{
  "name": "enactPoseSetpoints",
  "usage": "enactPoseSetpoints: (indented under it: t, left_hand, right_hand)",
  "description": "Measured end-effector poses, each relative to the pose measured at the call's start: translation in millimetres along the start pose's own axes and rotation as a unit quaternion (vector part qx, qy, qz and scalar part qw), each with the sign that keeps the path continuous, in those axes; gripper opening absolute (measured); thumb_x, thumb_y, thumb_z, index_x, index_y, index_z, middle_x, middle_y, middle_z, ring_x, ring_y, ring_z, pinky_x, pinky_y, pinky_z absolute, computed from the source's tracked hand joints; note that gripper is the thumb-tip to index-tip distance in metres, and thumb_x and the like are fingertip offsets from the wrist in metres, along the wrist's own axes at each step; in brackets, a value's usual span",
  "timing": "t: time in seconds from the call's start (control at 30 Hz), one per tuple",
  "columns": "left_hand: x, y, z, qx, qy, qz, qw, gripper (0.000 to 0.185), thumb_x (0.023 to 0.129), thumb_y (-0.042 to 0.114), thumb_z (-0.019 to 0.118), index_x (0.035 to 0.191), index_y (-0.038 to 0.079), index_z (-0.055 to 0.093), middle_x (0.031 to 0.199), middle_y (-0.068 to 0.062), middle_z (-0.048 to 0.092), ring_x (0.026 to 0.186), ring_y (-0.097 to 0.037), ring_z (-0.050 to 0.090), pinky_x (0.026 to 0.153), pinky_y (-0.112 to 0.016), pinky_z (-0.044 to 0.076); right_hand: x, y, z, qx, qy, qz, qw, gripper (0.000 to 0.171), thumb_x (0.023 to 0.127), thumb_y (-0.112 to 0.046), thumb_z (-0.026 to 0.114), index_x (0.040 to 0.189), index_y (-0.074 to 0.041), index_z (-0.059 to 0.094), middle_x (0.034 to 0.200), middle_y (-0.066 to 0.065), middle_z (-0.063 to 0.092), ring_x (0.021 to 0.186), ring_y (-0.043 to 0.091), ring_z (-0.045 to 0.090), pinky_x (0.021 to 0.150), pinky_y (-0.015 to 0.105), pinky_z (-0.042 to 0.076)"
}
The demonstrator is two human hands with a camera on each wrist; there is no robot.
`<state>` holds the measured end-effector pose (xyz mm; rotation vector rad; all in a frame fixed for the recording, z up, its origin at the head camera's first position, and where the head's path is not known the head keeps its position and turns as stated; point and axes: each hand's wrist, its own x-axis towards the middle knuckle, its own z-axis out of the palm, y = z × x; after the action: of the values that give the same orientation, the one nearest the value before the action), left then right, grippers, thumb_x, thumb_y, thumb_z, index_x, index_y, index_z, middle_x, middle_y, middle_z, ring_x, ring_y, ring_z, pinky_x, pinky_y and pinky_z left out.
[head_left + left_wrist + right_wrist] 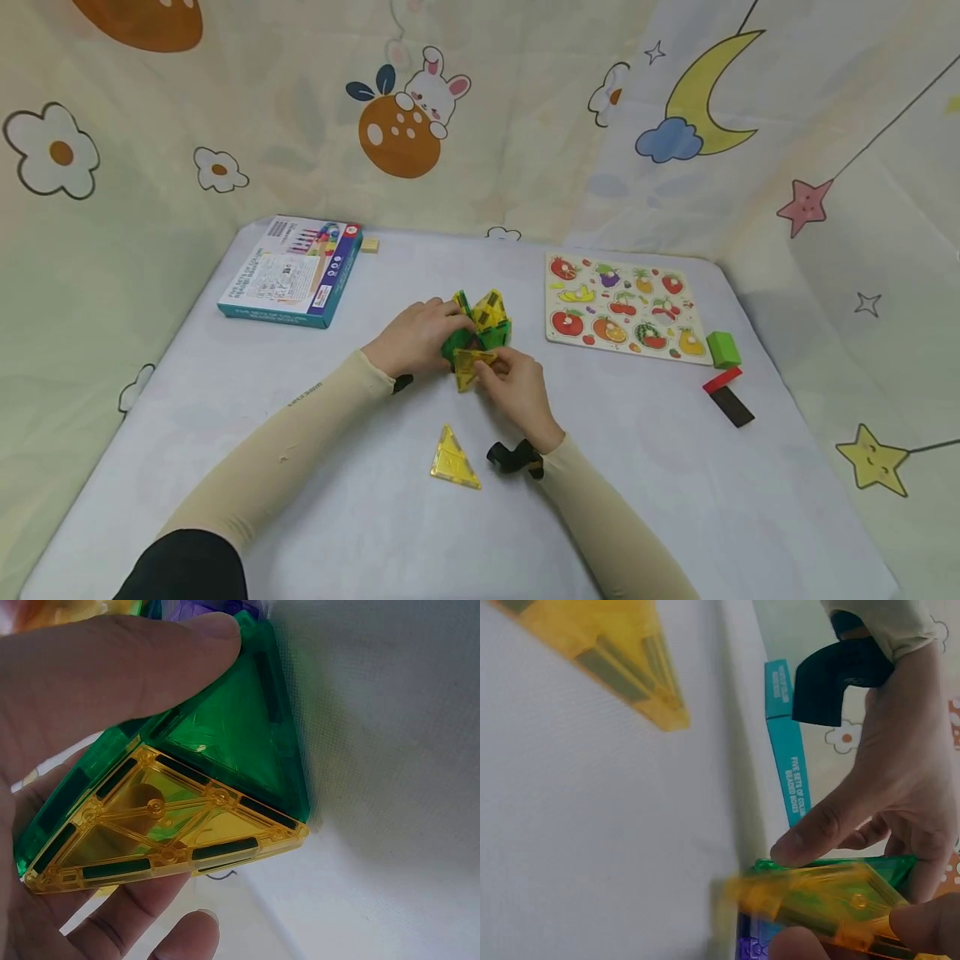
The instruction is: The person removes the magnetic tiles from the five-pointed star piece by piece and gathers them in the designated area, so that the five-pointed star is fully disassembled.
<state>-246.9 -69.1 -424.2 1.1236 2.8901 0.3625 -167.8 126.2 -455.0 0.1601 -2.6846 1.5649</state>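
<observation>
A small structure of green and yellow magnetic tiles (pixel 483 327) stands at the middle of the white table (pixel 225 400). My left hand (pixel 442 329) grips its left side, thumb and fingers curled round a green triangle tile (pixel 232 742). My right hand (pixel 493 368) pinches a yellow triangle tile (pixel 471 364) against the structure's near side. Close up, this yellow tile (pixel 165 832) meets the green tile along one edge. In the right wrist view the yellow tile (pixel 832 900) lies over green ones. A loose yellow triangle tile (pixel 453 458) lies flat nearer me.
A blue game box (pixel 292 271) lies at the far left with a small wooden block (pixel 370 245) beside it. A fruit peg puzzle board (pixel 626 308) lies at the right. Green (pixel 722 348), red (pixel 722 379) and dark (pixel 731 406) blocks sit beyond it. Patterned cloth walls surround the table.
</observation>
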Motion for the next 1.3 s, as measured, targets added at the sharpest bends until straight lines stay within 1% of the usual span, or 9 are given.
enactPoseSetpoints:
  t: [0.1,0.23,0.37,0.53,0.63,0.83,0.97,1.17,1.3]
  left_hand:
    - [0.2,0.0,-0.6,-0.001,0.0,-0.001,1.0,0.06,0.077,0.028,0.094,0.132,0.023,0.069,0.134,-0.005,0.066,0.113,-0.027,0.061,0.1,-0.047,0.054]
    - [0.1,0.4,0.1,-0.002,-0.001,-0.006,1.0,0.063,0.076,0.028,0.094,0.132,0.023,0.068,0.135,-0.005,0.065,0.116,-0.028,0.061,0.102,-0.048,0.053]
    - [-0.3,0.4,1.3,-0.002,0.0,-0.008,1.0,0.062,0.075,0.025,0.094,0.132,0.022,0.068,0.135,-0.006,0.065,0.116,-0.029,0.061,0.103,-0.048,0.053]
    - [0.0,-0.2,2.1,0.002,0.004,-0.005,1.0,0.062,0.075,0.023,0.093,0.132,0.022,0.068,0.134,-0.005,0.066,0.115,-0.028,0.061,0.103,-0.048,0.053]
    - [0.3,0.0,1.8,0.004,0.004,-0.004,1.0,0.062,0.075,0.022,0.093,0.132,0.022,0.068,0.134,-0.005,0.066,0.115,-0.028,0.061,0.102,-0.048,0.053]
    - [0.2,-0.9,2.4,0.007,0.002,-0.005,1.0,0.062,0.075,0.022,0.093,0.132,0.022,0.067,0.135,-0.005,0.065,0.116,-0.028,0.061,0.102,-0.048,0.053]
    - [0.1,-2.0,3.3,0.009,0.005,-0.002,0.9999,0.062,0.076,0.023,0.092,0.132,0.023,0.067,0.134,-0.004,0.066,0.116,-0.028,0.061,0.102,-0.048,0.053]
    - [-0.4,-1.7,2.8,0.013,0.006,0.0,0.9999,0.062,0.076,0.023,0.092,0.132,0.023,0.067,0.133,-0.004,0.066,0.115,-0.028,0.062,0.1,-0.048,0.054]
    - [-0.8,-0.9,1.7,0.016,0.007,0.002,0.9998,0.062,0.076,0.022,0.092,0.132,0.022,0.067,0.133,-0.004,0.066,0.115,-0.028,0.062,0.1,-0.048,0.054]
  right_hand:
    - [-2,-1,-4,0.022,-0.006,0.016,1.0,0.019,0.1,-0.02,0.07,0.108,-0.003,0.073,0.086,0.011,0.078,0.068,0.029,0.073,0.053,0.025,0.055]
    - [-6,-1,-11,0.038,-0.027,0.038,0.998,0.015,0.1,-0.02,0.07,0.102,-0.005,0.072,0.081,0.01,0.076,0.065,0.031,0.069,0.053,0.027,0.054]
    - [-12,2,-17,0.024,-0.069,0.057,0.996,0.013,0.098,-0.019,0.07,0.098,-0.006,0.07,0.072,0.006,0.072,0.058,0.025,0.062,0.052,0.027,0.051]
    - [-20,9,-24,0.005,-0.13,0.081,0.988,0.014,0.096,-0.017,0.072,0.101,-0.006,0.066,0.064,0.003,0.067,0.055,0.017,0.057,0.052,0.025,0.046]
    - [-24,13,-26,-0.005,-0.157,0.092,0.983,0.018,0.095,-0.017,0.073,0.105,-0.006,0.064,0.064,0.002,0.067,0.054,0.016,0.058,0.053,0.025,0.046]
    - [-28,14,-25,-0.019,-0.198,0.113,0.973,0.027,0.094,-0.017,0.075,0.114,-0.007,0.06,0.065,0.002,0.069,0.052,0.015,0.062,0.054,0.025,0.051]
    - [-30,12,-22,-0.04,-0.21,0.105,0.971,0.031,0.093,-0.016,0.077,0.118,-0.008,0.059,0.067,0.0,0.069,0.052,0.013,0.059,0.053,0.025,0.048]
    - [-33,11,-17,-0.085,-0.194,0.056,0.976,0.034,0.09,-0.015,0.08,0.118,-0.007,0.062,0.071,-0.003,0.066,0.056,0.01,0.053,0.052,0.022,0.042]
    - [-33,12,-16,-0.112,-0.19,0.038,0.975,0.036,0.089,-0.018,0.082,0.118,-0.009,0.063,0.07,-0.003,0.063,0.058,0.01,0.051,0.053,0.021,0.039]
